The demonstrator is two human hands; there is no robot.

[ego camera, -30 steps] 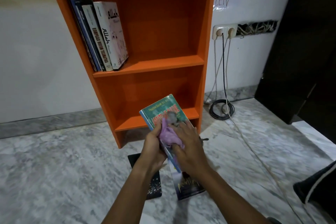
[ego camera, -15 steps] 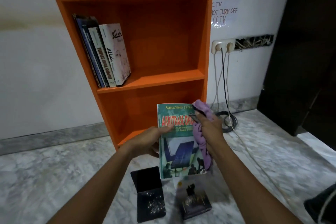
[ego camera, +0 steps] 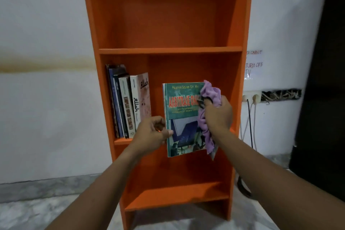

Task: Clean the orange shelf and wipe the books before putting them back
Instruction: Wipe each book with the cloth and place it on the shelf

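An orange shelf [ego camera: 169, 50] stands against the white wall. I hold a green book [ego camera: 182, 117] upright in front of its middle compartment. My left hand [ego camera: 152, 133] pinches the book's left edge. My right hand [ego camera: 218, 113] grips a purple cloth [ego camera: 209, 99] against the book's right edge; the cloth hangs down past the book's bottom corner. Several books [ego camera: 128, 106] lean at the left of the middle compartment, the outermost a white one with a pink cover.
A wall socket [ego camera: 252, 97] with plugged cables [ego camera: 249, 123] is right of the shelf, a paper notice [ego camera: 253, 65] above it. A dark cabinet [ego camera: 324, 80] stands at the far right. The marble floor [ego camera: 37, 214] lies below. The top and bottom compartments hold nothing.
I have lifted the green book from near the floor up to the middle compartment, and my view has risen. The books on the floor have dropped out of sight.
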